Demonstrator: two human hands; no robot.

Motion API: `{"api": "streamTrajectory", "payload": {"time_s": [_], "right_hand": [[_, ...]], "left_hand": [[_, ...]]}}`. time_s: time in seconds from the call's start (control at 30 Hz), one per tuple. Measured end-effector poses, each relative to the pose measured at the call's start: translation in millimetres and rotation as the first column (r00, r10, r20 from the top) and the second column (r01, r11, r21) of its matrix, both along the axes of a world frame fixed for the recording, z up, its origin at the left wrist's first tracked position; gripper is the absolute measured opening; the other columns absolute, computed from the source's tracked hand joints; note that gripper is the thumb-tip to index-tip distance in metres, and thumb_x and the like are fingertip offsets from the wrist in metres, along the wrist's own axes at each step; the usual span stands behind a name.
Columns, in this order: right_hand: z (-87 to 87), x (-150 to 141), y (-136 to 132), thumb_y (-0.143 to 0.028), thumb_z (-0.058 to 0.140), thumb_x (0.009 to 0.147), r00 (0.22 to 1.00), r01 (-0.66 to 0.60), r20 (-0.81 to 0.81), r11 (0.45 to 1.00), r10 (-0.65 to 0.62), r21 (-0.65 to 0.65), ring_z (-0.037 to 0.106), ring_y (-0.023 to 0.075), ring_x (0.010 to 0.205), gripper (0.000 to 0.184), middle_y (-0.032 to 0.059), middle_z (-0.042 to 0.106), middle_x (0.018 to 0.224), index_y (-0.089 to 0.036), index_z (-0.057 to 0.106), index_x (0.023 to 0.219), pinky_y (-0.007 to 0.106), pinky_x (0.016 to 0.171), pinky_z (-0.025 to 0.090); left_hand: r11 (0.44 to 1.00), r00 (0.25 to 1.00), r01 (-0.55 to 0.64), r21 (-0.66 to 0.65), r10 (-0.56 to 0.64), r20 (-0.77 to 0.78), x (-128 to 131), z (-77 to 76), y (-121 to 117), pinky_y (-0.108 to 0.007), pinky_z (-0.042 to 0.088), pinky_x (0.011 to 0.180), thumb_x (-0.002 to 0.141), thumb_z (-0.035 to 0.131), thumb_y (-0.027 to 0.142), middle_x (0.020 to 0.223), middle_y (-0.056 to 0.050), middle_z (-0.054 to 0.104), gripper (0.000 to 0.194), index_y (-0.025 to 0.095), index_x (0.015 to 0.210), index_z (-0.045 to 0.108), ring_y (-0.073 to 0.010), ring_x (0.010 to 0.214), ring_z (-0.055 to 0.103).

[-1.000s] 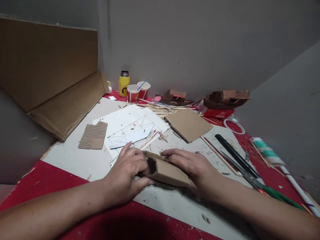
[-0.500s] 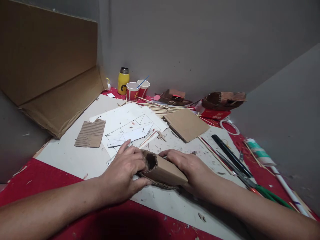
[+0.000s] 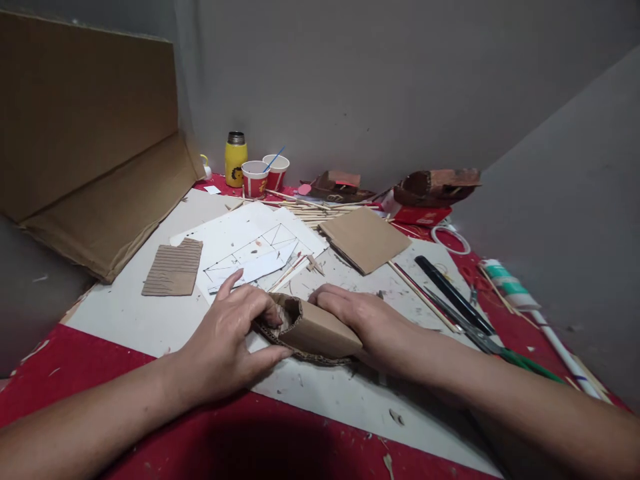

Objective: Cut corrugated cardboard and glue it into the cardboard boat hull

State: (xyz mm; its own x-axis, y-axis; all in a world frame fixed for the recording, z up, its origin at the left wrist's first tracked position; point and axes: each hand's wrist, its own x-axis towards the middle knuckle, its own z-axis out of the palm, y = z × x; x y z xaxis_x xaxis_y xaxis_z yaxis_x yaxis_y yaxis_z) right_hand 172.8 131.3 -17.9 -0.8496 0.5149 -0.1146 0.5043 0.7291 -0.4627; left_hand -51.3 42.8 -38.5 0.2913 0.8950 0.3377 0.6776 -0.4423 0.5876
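A small cardboard model (image 3: 326,328) with a curved, hollow top and a corrugated base lies at the front middle of the white board. My right hand (image 3: 357,317) is wrapped round its right end. At the open left end, my left hand (image 3: 235,333) has its fingers bent over and into the hollow, while the thumb lies along the front edge of the base. Some left fingertips are hidden inside. Just beyond are white drawn sheets (image 3: 240,230), and to the left a ridged cardboard piece (image 3: 173,269).
Flat cardboard (image 3: 364,241), thin sticks (image 3: 320,215), and two brown model boats (image 3: 440,189) stand further back, near paper cups (image 3: 255,181) and a yellow bottle (image 3: 235,161). Scissors (image 3: 487,342) and a black-handled cutter (image 3: 453,293) lie right. A large cardboard box (image 3: 110,207) rises left.
My left hand has loosened: its fingers have shifted further into the model's hollow and the thumb has stretched along the base. The whole view has shifted slightly. My right hand keeps its hold.
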Motion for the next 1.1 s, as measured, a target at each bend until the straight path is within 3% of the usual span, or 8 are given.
{"api": "streamTrajectory", "payload": {"time_s": [0.4,0.63,0.73,0.97,1.1], "right_hand": [[6.0,-1,0,-0.008,0.053,0.071,1.000,-0.019,0.015,0.998,0.018,0.053,0.056,0.0179,0.076,0.019,0.0054,0.056,0.089,-0.019,0.048,0.085,0.028,0.064,0.043],[6.8,-1,2,-0.010,0.058,0.075,0.999,-0.024,-0.019,0.997,0.025,0.076,0.056,0.0163,0.073,0.016,0.0036,0.056,0.087,-0.019,0.049,0.085,0.026,0.060,0.039],[7.7,-1,2,-0.010,0.060,0.074,0.999,-0.031,-0.037,0.995,0.035,0.094,0.055,0.0165,0.072,0.017,0.0039,0.056,0.087,-0.018,0.051,0.085,0.025,0.060,0.038],[3.5,1,7,-0.011,0.060,0.075,0.996,-0.014,-0.091,0.997,0.021,0.075,0.053,0.0166,0.072,0.014,0.0051,0.059,0.087,-0.017,0.053,0.086,0.025,0.060,0.037],[-0.8,2,9,-0.004,0.058,0.070,0.987,0.065,-0.147,0.998,-0.066,-0.010,0.053,0.0147,0.067,0.019,0.0025,0.061,0.078,-0.018,0.051,0.081,0.022,0.057,0.036]], "left_hand": [[0.997,0.990,0.066,0.048,-0.059,-0.125,4,-13.0,2,-0.052,0.017,0.114,0.079,0.063,0.016,0.089,0.003,0.057,0.029,0.025,0.096,0.042,-0.0157,0.088,0.056],[0.996,0.992,-0.005,0.093,0.016,-0.127,6,-2.0,-5,-0.057,0.005,0.116,0.080,0.067,0.023,0.099,-0.002,0.063,0.042,0.024,0.113,0.041,-0.0185,0.095,0.061],[0.998,0.994,-0.023,0.060,0.030,-0.107,10,-1.2,-6,-0.057,0.010,0.115,0.080,0.067,0.024,0.102,-0.004,0.066,0.050,0.023,0.122,0.038,-0.0202,0.098,0.063],[0.999,0.990,0.029,0.031,-0.024,-0.139,10,-6.5,3,-0.058,0.015,0.113,0.083,0.064,0.024,0.100,-0.002,0.066,0.034,0.024,0.112,0.047,-0.0193,0.094,0.063],[0.998,0.986,0.062,0.026,-0.057,-0.156,8,-5.9,7,-0.057,0.016,0.113,0.083,0.065,0.026,0.096,0.000,0.067,0.030,0.024,0.109,0.050,-0.0187,0.093,0.063]]}}
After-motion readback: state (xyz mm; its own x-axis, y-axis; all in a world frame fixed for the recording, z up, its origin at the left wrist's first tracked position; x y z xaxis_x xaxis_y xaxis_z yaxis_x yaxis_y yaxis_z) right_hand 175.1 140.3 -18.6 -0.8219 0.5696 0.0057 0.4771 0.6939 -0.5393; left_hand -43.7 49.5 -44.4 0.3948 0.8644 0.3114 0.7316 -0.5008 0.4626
